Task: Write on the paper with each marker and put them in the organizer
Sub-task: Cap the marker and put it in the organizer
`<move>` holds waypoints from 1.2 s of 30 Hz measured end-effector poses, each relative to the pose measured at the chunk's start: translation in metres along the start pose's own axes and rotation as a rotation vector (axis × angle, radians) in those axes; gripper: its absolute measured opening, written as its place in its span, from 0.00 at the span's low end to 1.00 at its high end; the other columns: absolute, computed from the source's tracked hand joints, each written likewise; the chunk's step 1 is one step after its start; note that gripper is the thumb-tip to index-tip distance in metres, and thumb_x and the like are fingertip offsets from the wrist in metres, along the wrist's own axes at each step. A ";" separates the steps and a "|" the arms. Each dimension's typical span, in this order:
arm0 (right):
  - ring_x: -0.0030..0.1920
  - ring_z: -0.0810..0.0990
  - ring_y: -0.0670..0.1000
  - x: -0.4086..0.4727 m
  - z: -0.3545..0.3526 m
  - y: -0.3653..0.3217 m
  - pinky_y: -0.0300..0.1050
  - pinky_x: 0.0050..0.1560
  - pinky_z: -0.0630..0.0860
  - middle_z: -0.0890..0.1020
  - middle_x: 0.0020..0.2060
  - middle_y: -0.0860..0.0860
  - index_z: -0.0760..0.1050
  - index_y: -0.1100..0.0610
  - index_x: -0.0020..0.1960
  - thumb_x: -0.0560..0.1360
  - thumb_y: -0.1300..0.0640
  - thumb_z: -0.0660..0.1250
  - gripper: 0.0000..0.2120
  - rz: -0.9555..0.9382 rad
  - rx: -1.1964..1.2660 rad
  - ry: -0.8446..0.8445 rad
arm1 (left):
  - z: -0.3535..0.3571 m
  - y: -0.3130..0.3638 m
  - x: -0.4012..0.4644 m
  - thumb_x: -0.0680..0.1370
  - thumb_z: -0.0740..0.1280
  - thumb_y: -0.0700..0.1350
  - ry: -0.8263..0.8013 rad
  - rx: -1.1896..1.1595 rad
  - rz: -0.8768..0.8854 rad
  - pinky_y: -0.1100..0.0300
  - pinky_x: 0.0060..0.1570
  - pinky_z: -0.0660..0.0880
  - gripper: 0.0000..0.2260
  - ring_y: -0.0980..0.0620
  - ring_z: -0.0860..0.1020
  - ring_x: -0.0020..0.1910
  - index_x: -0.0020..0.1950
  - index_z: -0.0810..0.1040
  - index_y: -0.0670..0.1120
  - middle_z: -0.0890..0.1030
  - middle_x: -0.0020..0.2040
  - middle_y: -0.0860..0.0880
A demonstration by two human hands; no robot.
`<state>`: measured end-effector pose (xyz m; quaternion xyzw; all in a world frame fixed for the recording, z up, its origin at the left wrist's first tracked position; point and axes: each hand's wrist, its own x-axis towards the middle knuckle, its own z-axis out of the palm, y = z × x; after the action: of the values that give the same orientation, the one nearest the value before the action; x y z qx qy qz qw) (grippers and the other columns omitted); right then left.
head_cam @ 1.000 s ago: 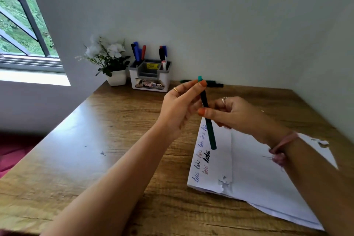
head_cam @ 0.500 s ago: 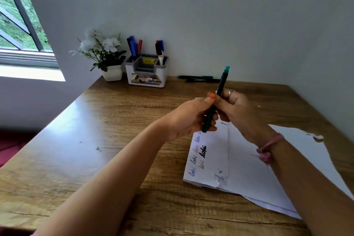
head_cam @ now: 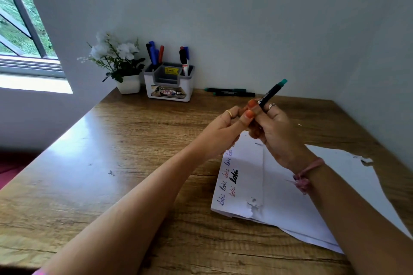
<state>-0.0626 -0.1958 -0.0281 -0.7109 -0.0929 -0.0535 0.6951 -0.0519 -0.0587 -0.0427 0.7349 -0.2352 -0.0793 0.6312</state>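
Above the paper [head_cam: 277, 187], in the only view, the head camera, both hands meet around a green marker [head_cam: 271, 92]. The right hand [head_cam: 276, 131] grips the marker's lower barrel with curled fingers, and the marker tilts up and to the right, its teal end free in the air. Its lower end is hidden inside the two hands, so I cannot tell whether a cap is on or off there. The left hand [head_cam: 225, 127] presses in from the left, thumb and forefinger pinched together at the barrel just below the right hand's fingertips; how its other fingers lie is hard to make out, since they curl behind the palm.

On the paper, small handwritten words in blue, red and black run along the left margin, partly covered by the left wrist; the near edge is torn, and the sheet's right side is cut off by the right forearm.

At the back of the table [head_cam: 111, 152] stands the organizer [head_cam: 168, 85], with several markers upright in its left and right compartments. Two more markers [head_cam: 230, 92] lie flat by the wall, right of the organizer. A flower pot [head_cam: 128, 83] sits just left of it.
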 end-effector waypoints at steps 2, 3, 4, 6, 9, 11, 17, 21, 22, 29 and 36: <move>0.29 0.72 0.44 0.002 -0.005 -0.003 0.41 0.35 0.72 0.74 0.26 0.44 0.75 0.55 0.43 0.70 0.46 0.65 0.12 -0.035 0.031 0.045 | -0.010 -0.006 0.002 0.77 0.52 0.62 0.025 0.066 -0.029 0.69 0.24 0.61 0.24 0.61 0.62 0.23 0.52 0.73 0.42 0.68 0.28 0.57; 0.29 0.74 0.44 0.004 -0.009 -0.005 0.42 0.36 0.73 0.75 0.26 0.44 0.75 0.55 0.42 0.69 0.46 0.66 0.12 -0.054 0.035 0.063 | -0.017 -0.009 0.003 0.75 0.50 0.65 0.058 0.104 -0.047 0.68 0.25 0.62 0.26 0.61 0.63 0.24 0.52 0.75 0.45 0.68 0.29 0.57; 0.29 0.75 0.45 0.005 -0.013 -0.008 0.43 0.36 0.75 0.76 0.26 0.45 0.75 0.53 0.42 0.70 0.47 0.67 0.09 -0.072 0.004 0.061 | -0.025 -0.014 0.005 0.74 0.48 0.66 0.107 0.174 -0.044 0.67 0.27 0.63 0.27 0.62 0.65 0.25 0.51 0.76 0.48 0.68 0.30 0.57; 0.30 0.77 0.47 0.005 -0.021 -0.011 0.45 0.37 0.78 0.77 0.26 0.46 0.75 0.50 0.41 0.73 0.53 0.68 0.03 -0.101 -0.143 -0.010 | -0.041 -0.024 0.008 0.77 0.49 0.65 0.169 0.418 -0.012 0.64 0.32 0.65 0.23 0.62 0.69 0.29 0.51 0.77 0.53 0.71 0.32 0.58; 0.28 0.76 0.49 0.003 -0.025 -0.009 0.48 0.35 0.77 0.77 0.25 0.50 0.75 0.55 0.42 0.75 0.62 0.66 0.05 -0.103 -0.276 -0.142 | -0.056 -0.037 0.012 0.77 0.61 0.60 0.019 0.706 -0.016 0.61 0.36 0.67 0.11 0.59 0.74 0.35 0.56 0.76 0.59 0.76 0.37 0.58; 0.29 0.78 0.51 0.004 -0.026 -0.006 0.48 0.35 0.77 0.78 0.26 0.52 0.75 0.57 0.45 0.76 0.64 0.63 0.05 -0.069 -0.324 -0.247 | -0.057 -0.037 0.014 0.74 0.66 0.61 -0.113 0.806 -0.012 0.62 0.37 0.66 0.17 0.61 0.73 0.39 0.62 0.75 0.59 0.74 0.41 0.61; 0.45 0.84 0.56 0.011 -0.038 0.012 0.43 0.43 0.81 0.85 0.42 0.58 0.79 0.58 0.48 0.74 0.63 0.62 0.08 0.134 -0.189 -0.520 | -0.055 -0.035 0.019 0.70 0.68 0.64 -0.254 0.947 -0.055 0.63 0.37 0.63 0.24 0.58 0.69 0.42 0.65 0.72 0.62 0.68 0.43 0.60; 0.35 0.82 0.50 0.013 -0.035 0.024 0.39 0.37 0.79 0.83 0.33 0.52 0.76 0.62 0.44 0.69 0.68 0.67 0.05 0.053 -0.179 -0.495 | -0.052 -0.033 0.021 0.70 0.67 0.63 -0.266 0.945 -0.082 0.62 0.43 0.66 0.25 0.56 0.71 0.49 0.66 0.71 0.61 0.73 0.50 0.55; 0.32 0.81 0.49 0.013 -0.033 0.027 0.39 0.35 0.78 0.82 0.31 0.52 0.75 0.62 0.43 0.68 0.67 0.66 0.04 0.039 -0.188 -0.502 | -0.052 -0.032 0.022 0.71 0.67 0.63 -0.265 0.943 -0.093 0.61 0.48 0.66 0.25 0.53 0.71 0.54 0.66 0.71 0.61 0.73 0.56 0.52; 0.24 0.72 0.49 0.010 -0.030 0.048 0.40 0.25 0.71 0.72 0.25 0.56 0.73 0.55 0.35 0.67 0.67 0.61 0.09 -0.032 -0.201 -0.455 | -0.053 -0.035 0.022 0.69 0.69 0.63 -0.253 0.907 -0.093 0.66 0.43 0.66 0.25 0.55 0.71 0.52 0.65 0.72 0.63 0.72 0.50 0.56; 0.25 0.71 0.49 0.011 -0.031 0.050 0.39 0.26 0.71 0.71 0.30 0.62 0.73 0.52 0.34 0.62 0.58 0.64 0.02 -0.050 -0.186 -0.467 | -0.053 -0.037 0.024 0.70 0.68 0.64 -0.260 0.936 -0.109 0.65 0.38 0.63 0.25 0.60 0.68 0.43 0.66 0.70 0.63 0.69 0.45 0.60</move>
<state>-0.0396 -0.2268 -0.0739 -0.7624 -0.2632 0.0868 0.5848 0.0003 -0.0188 -0.0639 0.9350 -0.2838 -0.0889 0.1935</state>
